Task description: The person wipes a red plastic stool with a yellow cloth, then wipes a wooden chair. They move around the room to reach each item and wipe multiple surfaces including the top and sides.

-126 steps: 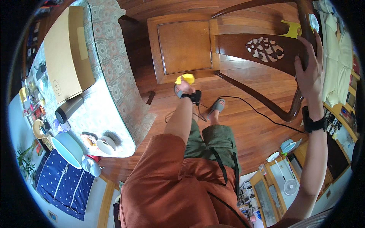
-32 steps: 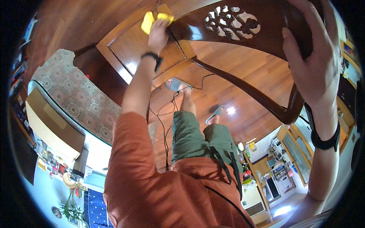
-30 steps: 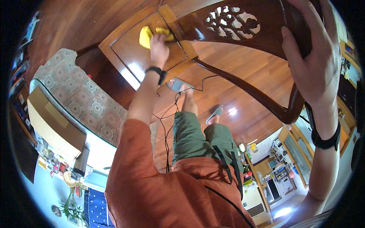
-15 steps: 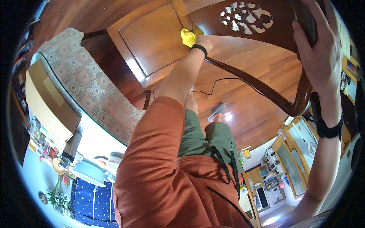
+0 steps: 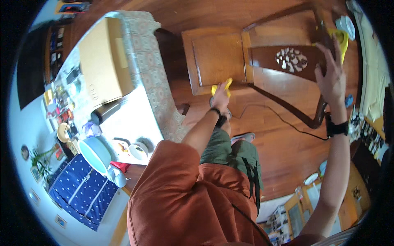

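A brown wooden chair with a square panelled seat (image 5: 219, 57) and an openwork carved back splat (image 5: 266, 56) stands in front of me. My left hand (image 5: 221, 99) is closed on a yellow cloth (image 5: 228, 85) at the seat's near edge. Part of the cloth sticks out past the fingers on both sides. My right hand (image 5: 333, 82) is on the chair's top rail (image 5: 325, 39) at the right, thumb and fingers around it. Some of its fingertips are blurred against the dark wood.
At the left, a table with a patterned cloth (image 5: 152, 53) bears a cardboard box (image 5: 98, 61), a light-blue basin (image 5: 95, 156) and a white bowl (image 5: 138, 151). A black cable (image 5: 283, 119) crosses the wooden floor. Behind the top rail is a yellow object (image 5: 344, 44); a pale sofa (image 5: 374, 74) stands far right.
My view has shifted, so the chair looks smaller and more of the table shows. My left hand and the cloth have moved from beside the back splat to the seat's near edge.
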The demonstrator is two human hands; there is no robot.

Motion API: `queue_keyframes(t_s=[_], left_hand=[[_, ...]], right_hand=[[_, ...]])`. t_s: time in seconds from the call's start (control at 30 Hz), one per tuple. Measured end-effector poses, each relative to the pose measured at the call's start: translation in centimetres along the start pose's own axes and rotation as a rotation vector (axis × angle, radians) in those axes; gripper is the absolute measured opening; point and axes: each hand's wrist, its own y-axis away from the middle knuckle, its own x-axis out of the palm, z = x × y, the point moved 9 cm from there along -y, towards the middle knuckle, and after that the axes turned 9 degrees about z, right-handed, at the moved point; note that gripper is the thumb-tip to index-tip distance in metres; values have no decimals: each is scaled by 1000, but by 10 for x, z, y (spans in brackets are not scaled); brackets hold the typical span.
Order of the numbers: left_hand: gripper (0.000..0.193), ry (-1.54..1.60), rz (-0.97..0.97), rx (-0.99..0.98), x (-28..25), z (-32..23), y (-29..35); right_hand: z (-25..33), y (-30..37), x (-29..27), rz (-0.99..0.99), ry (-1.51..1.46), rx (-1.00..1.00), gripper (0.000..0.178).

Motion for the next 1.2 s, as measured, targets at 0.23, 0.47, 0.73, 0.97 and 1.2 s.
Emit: queue_keyframes(t_s=[0.23,0.47,0.73,0.97,1.2], left_hand=[[34,548,-206,-294,-99,21,143],[26,820,-281,-4,-214,-137,175],[23,946,-334,161,-229,-272,237],[42,1239,-242,252,-162,-393,308],[47,1130,-143,402,-32,-558,292]], right_hand=[[12,5,-22,35,-176,50,47],[32,20,-56,-3,-168,-2,66],[34,48,-73,-165,-81,-178,52],[41,154,-115,-103,-872,-431,34],[-64,289,-129,249,-1132,-444,28]])
